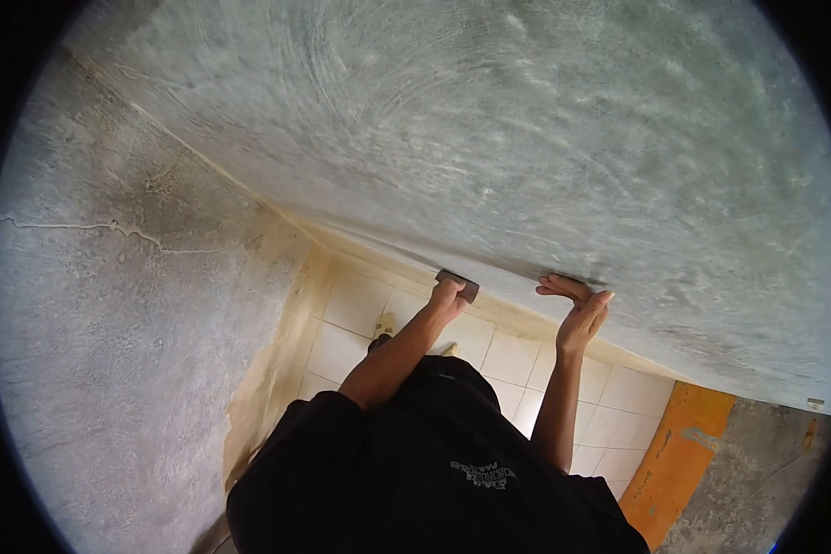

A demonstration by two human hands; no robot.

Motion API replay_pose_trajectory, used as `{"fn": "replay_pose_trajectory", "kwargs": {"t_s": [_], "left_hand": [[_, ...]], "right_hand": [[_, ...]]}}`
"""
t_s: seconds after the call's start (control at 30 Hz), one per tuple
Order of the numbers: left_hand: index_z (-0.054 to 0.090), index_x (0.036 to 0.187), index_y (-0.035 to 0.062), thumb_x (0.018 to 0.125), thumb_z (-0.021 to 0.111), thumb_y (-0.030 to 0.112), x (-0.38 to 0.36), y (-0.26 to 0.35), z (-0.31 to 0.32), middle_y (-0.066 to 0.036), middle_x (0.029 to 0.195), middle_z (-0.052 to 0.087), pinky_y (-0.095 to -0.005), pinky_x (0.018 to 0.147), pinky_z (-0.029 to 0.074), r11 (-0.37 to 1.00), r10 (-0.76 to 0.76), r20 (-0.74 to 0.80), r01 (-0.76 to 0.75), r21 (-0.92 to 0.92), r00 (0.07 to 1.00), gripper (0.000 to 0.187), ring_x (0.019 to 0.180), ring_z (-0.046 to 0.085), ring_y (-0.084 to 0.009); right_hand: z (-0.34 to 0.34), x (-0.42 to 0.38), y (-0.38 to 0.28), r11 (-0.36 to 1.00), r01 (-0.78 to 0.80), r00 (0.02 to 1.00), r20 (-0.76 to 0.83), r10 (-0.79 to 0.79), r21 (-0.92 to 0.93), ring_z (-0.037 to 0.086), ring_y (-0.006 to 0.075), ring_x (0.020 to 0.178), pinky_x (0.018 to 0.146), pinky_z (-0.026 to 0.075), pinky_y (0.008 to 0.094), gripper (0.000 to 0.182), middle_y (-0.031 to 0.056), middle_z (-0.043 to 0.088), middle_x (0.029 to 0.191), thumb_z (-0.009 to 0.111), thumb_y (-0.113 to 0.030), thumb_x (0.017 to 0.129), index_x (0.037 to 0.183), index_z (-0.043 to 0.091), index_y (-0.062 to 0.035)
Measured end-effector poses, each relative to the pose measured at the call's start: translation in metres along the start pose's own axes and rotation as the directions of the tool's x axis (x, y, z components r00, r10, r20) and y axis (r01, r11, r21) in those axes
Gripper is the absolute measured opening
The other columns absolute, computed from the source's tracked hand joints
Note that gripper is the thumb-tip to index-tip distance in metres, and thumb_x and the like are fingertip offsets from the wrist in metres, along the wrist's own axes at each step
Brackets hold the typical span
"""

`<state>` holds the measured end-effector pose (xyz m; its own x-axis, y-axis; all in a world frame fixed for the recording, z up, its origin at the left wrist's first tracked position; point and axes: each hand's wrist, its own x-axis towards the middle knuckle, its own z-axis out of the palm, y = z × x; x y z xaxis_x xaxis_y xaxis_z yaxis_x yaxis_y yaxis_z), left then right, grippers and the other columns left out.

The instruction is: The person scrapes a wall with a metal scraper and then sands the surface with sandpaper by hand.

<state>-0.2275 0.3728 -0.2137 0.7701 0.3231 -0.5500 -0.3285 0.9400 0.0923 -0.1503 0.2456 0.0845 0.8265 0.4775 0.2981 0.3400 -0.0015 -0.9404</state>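
Note:
A grey plastered wall (489,138) with swirling marks rises in front of me. My left hand (447,297) is closed round a small dark flat block (460,285), held close to the lower part of this wall. To the right, my right hand (582,309) is raised with its fingers stretched out, near or touching the wall surface. I cannot tell how firmly it touches. Nothing shows in my right hand.
A second grey wall (129,277) with a crack stands on the left and meets the first in a corner. White floor tiles (508,355) lie below, with my feet on them. An orange strip (679,452) is at the lower right.

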Motion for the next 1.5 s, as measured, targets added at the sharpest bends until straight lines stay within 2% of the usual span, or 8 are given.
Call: {"fn": "replay_pose_trajectory", "kwargs": {"t_s": [0.23,0.43,0.73,0.83,0.93,1.13,1.23,1.5], "left_hand": [[0.049,0.119,0.0052,0.083,0.04,-0.014,0.014,-0.012,-0.017,-0.01,0.119,0.054,-0.0406,0.099,0.045,0.998,-0.028,-0.09,0.033,0.05,0.996,0.042,0.113,0.054,-0.0252],[0.05,0.116,0.0053,0.085,0.04,-0.013,-0.004,-0.013,0.002,-0.009,0.116,0.055,-0.0401,0.097,0.045,1.0,0.004,-0.004,-0.004,0.016,1.0,0.037,0.11,0.055,-0.0237],[0.052,0.113,0.0051,0.08,0.041,-0.013,0.008,-0.013,-0.005,-0.007,0.111,0.057,-0.0384,0.096,0.045,0.999,-0.002,-0.09,0.006,0.043,0.996,0.039,0.109,0.055,-0.0228],[0.052,0.111,0.005,0.079,0.041,-0.014,-0.024,-0.006,0.03,-0.008,0.111,0.056,-0.0392,0.097,0.045,0.999,0.043,0.121,-0.045,0.011,0.992,0.039,0.109,0.055,-0.0232],[0.046,0.122,0.001,0.073,0.04,-0.015,-0.012,-0.004,0.022,-0.014,0.122,0.053,-0.0452,0.105,0.04,1.0,0.027,0.099,-0.025,-0.016,0.995,0.052,0.119,0.05,-0.0296],[0.048,0.119,0.0013,0.075,0.04,-0.016,-0.003,0.007,0.01,-0.013,0.121,0.053,-0.0448,0.104,0.041,0.998,0.049,-0.139,-0.043,0.043,0.989,0.049,0.118,0.051,-0.0301],[0.049,0.118,0.0014,0.077,0.04,-0.016,-0.018,0.011,0.017,-0.014,0.12,0.054,-0.0452,0.103,0.043,0.999,0.051,0.029,-0.051,0.005,0.998,0.046,0.116,0.052,-0.0301],[0.051,0.114,0.0038,0.079,0.041,-0.015,0.009,0.027,-0.022,-0.008,0.113,0.056,-0.0382,0.095,0.046,0.994,0.069,-0.156,-0.054,0.1,0.985,0.042,0.108,0.056,-0.0238]], "right_hand": [[-0.001,-0.003,0.003,1.0,-0.001,1.0,-0.003,0.001,-0.01,0.069,0.0324,0.065,0.07,0.057,0.0381,0.089,0.0218,0.069,0.073,0.012,-0.054,0.1,0.079,0.067,0.0129],[-0.002,-0.002,-0.001,1.0,-0.002,1.0,0.021,0.002,-0.005,0.07,0.0321,0.066,0.071,0.056,0.038,0.091,0.0218,0.069,0.073,0.011,-0.056,0.1,0.08,0.066,0.0135],[-0.002,-0.001,0.002,1.0,0.017,0.999,0.03,-0.018,0.006,0.07,0.0321,0.066,0.071,0.056,0.0377,0.09,0.0223,0.069,0.073,0.012,-0.057,0.099,0.081,0.067,0.0129],[-0.002,-0.001,0.002,1.0,0.012,0.999,0.033,-0.012,-0.001,0.07,0.0319,0.066,0.071,0.056,0.0378,0.09,0.0222,0.069,0.073,0.012,-0.057,0.099,0.081,0.067,0.0124],[-0.001,-0.002,0.005,1.0,0.014,1.0,0.023,-0.014,0.006,0.07,0.0317,0.066,0.071,0.056,0.0382,0.09,0.0223,0.069,0.073,0.012,-0.057,0.099,0.081,0.067,0.0122],[-0.001,-0.001,0.002,1.0,0.026,0.999,0.04,-0.026,-0.001,0.07,0.0314,0.066,0.07,0.056,0.0384,0.089,0.0222,0.069,0.073,0.012,-0.056,0.1,0.081,0.067,0.0118],[-0.004,-0.003,0.0,1.0,0.028,0.999,0.042,-0.028,-0.012,0.07,0.0313,0.067,0.07,0.056,0.0386,0.088,0.0221,0.069,0.074,0.011,-0.055,0.1,0.082,0.067,0.0114],[0.0,-0.001,-0.002,0.999,0.036,0.999,0.026,-0.036,-0.018,0.069,0.0315,0.065,0.069,0.056,0.0384,0.088,0.0221,0.069,0.073,0.011,-0.054,0.1,0.08,0.067,0.0109]]}}
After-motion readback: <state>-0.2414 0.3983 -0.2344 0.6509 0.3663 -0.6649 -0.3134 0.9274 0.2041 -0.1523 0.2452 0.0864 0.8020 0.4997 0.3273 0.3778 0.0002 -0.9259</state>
